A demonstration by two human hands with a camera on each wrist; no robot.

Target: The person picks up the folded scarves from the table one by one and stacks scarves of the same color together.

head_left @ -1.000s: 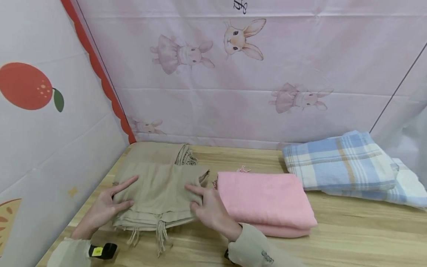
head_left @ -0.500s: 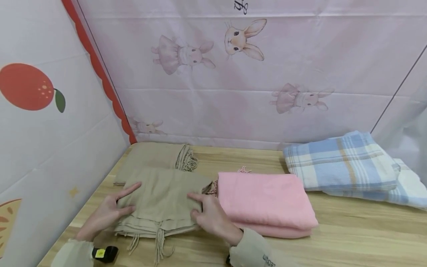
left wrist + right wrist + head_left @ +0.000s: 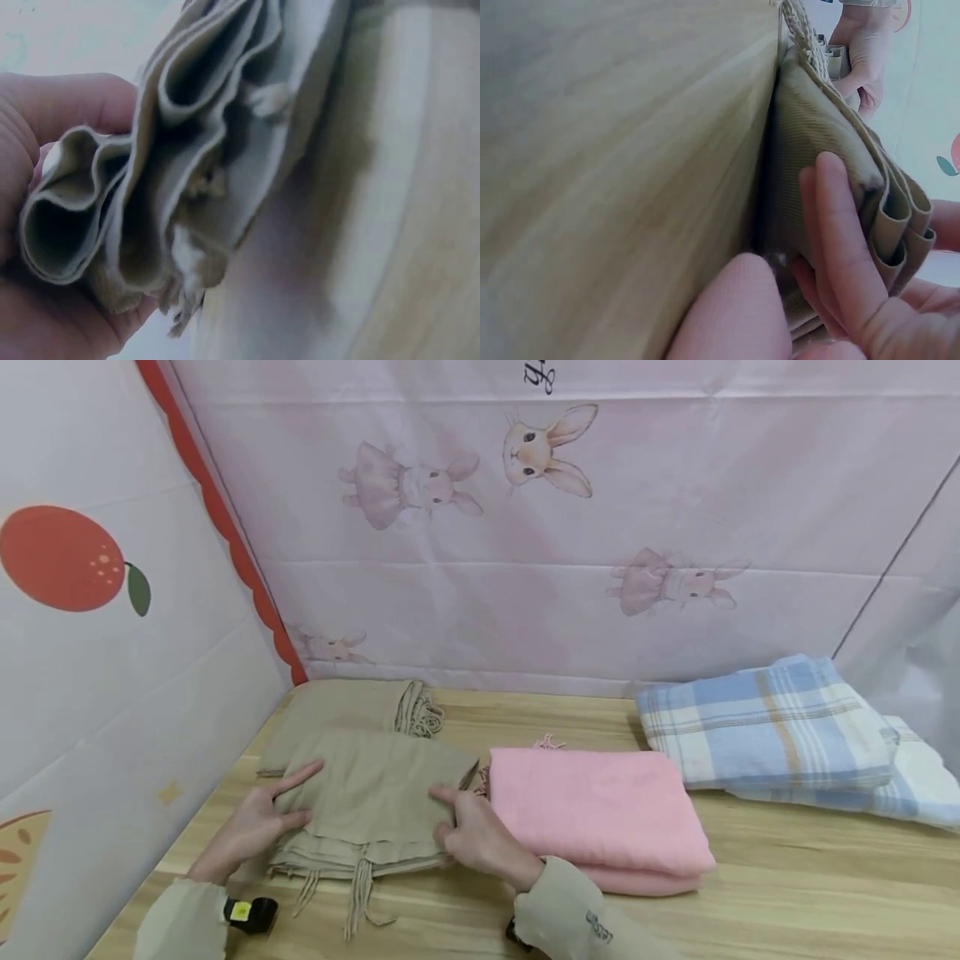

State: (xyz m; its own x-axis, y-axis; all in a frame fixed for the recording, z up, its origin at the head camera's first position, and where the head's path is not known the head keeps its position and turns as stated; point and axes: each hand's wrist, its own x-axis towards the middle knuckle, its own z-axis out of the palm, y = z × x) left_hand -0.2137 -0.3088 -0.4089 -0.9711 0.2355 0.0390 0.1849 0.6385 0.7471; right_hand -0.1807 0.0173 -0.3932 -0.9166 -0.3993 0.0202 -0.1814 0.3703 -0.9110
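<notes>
A folded beige shawl (image 3: 375, 785) with fringe hanging toward the person lies between both hands in the head view. The left hand (image 3: 251, 827) grips its left side, thumb and index finger spread on top. Stacked fold edges (image 3: 142, 187) sit within that hand in the left wrist view. At the opposite side, the right hand (image 3: 483, 835) holds the shawl, index finger on top. Other right fingers (image 3: 840, 225) lie along its underside in the right wrist view. Behind it rests another folded beige shawl (image 3: 345, 706), partly covered, its fringe bunched at the right.
A folded pink cloth (image 3: 592, 810) lies close to the right hand. Farther right are stacked blue-and-white plaid cloths (image 3: 772, 727). The wooden table (image 3: 810, 877) meets a white printed panel (image 3: 135, 693) at left and a pink rabbit-print backdrop (image 3: 480, 610) behind.
The held shawl has shifted slightly right with both hands. It first came toward the person, uncovering more of the rear shawl, then went slightly back.
</notes>
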